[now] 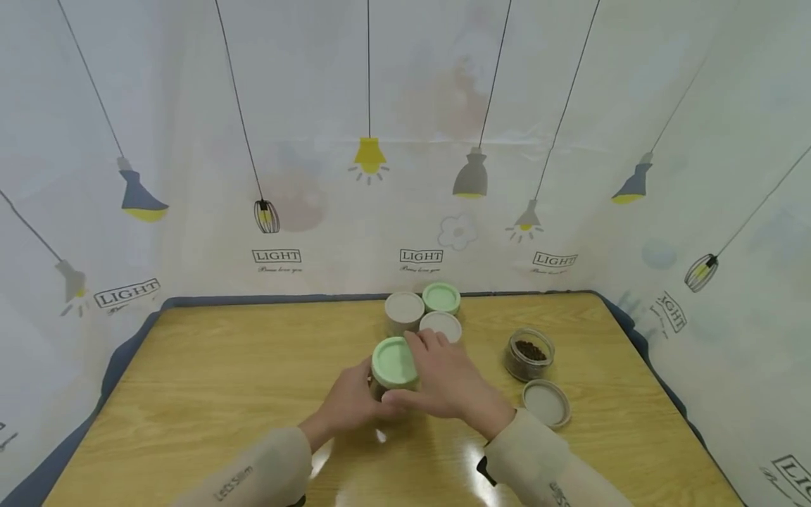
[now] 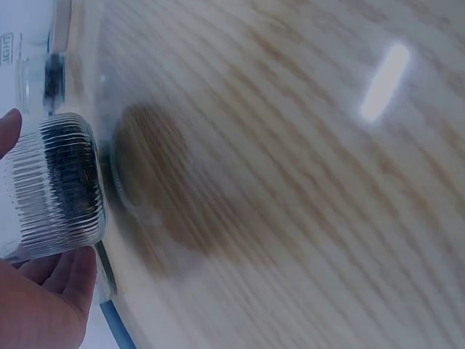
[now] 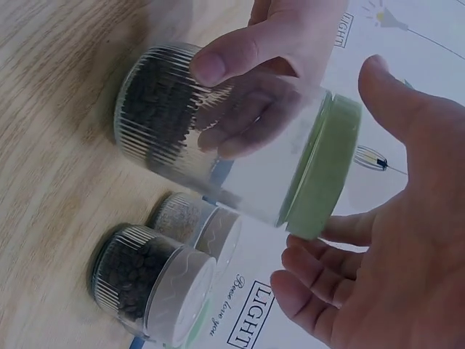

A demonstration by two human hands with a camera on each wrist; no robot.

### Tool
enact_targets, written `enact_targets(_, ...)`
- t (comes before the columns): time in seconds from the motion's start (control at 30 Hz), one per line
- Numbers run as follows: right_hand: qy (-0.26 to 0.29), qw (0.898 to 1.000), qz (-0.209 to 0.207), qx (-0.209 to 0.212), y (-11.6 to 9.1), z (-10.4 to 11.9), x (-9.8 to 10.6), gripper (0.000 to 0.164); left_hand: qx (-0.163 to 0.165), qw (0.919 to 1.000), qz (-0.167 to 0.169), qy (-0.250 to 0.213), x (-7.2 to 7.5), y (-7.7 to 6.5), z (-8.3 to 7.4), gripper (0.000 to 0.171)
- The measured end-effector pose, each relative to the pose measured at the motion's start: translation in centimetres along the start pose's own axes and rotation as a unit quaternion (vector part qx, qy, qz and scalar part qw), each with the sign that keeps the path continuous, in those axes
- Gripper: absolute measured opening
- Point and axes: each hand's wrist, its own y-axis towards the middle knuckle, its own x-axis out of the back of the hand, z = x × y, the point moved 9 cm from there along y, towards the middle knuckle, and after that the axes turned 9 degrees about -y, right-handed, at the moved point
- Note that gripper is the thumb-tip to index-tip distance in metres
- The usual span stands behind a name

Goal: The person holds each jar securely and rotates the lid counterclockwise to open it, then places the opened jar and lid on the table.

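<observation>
A ribbed clear glass jar (image 3: 156, 120) with dark grains in its base has a green lid (image 1: 393, 360) on top. My left hand (image 1: 350, 403) grips the jar's body, with the thumb on one side and fingers round the other. In the left wrist view the jar stands tilted in that frame, its base close to the table. My right hand (image 3: 414, 182) is around the green lid. Its fingers touch the lid's edge, while its thumb stands apart from the lid in the right wrist view.
Behind stand a beige-lidded jar (image 1: 404, 308), a green-lidded jar (image 1: 441, 298) and a pale-lidded jar (image 1: 443, 324). To the right are an uncovered glass jar (image 1: 527, 359) of brown bits and a loose beige lid (image 1: 546, 403) on the wooden table (image 1: 241, 366). A printed curtain (image 1: 329, 253) surrounds the table.
</observation>
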Motion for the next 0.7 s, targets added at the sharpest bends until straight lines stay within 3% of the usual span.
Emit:
enact_targets(0.23, -0.051, 0.997, 0.032, -0.056, 0.1, 0.3, -0.7, 0.092, 0.001, 0.9995, 0.032, 0.003, -1.4, -0.2, -0.5, 0.094)
enact_targets(0.33, -0.067, 0.995, 0.024, -0.07, 0.0, 0.5, -0.6, 0.087, -0.005, 0.9992, 0.038, 0.012, -1.8, -0.2, -0.6, 0.094)
enact_targets(0.5, -0.091, 0.994, -0.008, -0.066, 0.0, 0.8, -0.1, 0.081, -0.006, 0.9987, 0.05, 0.008, -2.3, -0.2, -0.9, 0.096)
enact_targets(0.7, -0.107, 0.993, -0.023, -0.033, 0.2, 0.9, -0.1, 0.077, 0.005, 0.9975, 0.07, 0.006, -2.5, -0.6, -0.8, 0.097)
